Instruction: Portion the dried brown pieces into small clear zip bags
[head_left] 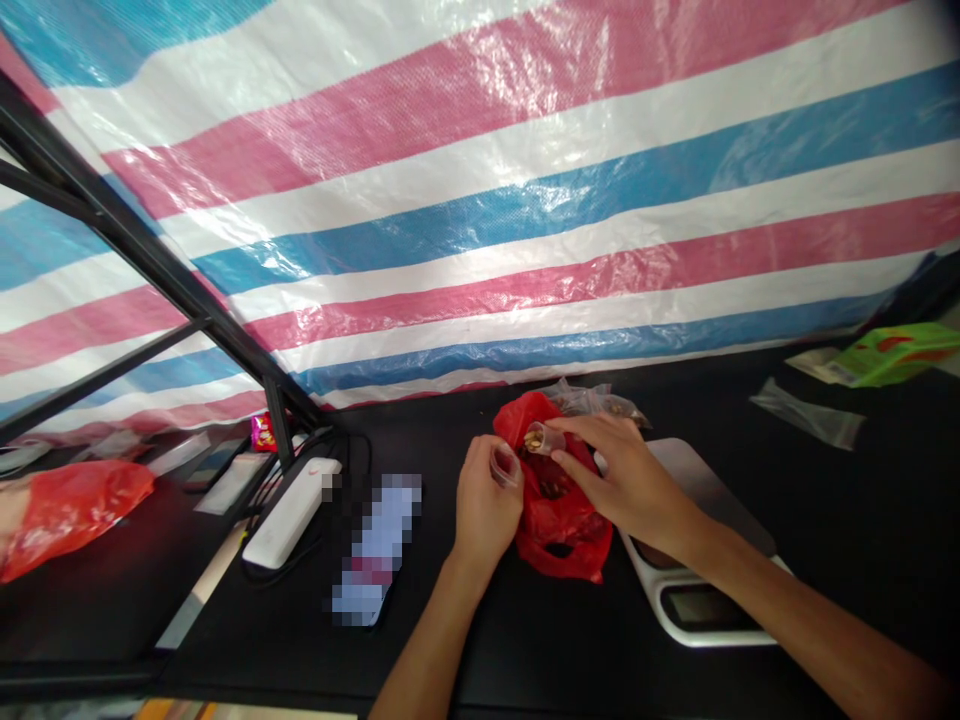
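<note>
My left hand is closed around a small clear plastic piece with a round open mouth; whether it is a bag or a cup I cannot tell. Between the thumb and fingers of my right hand, a small clear cup lies tilted with its mouth toward the left hand. Small golden-brown pieces show inside that cup. Both hands are over a crumpled red plastic bag, which stands open on the black table. Dark reddish contents show in the bag, partly hidden by my right hand.
A white kitchen scale sits under my right forearm. Clear bags and a green packet lie at right. On the left are a blurred-out phone, a white power strip and a black metal frame. Another person's red-covered arm shows at far left.
</note>
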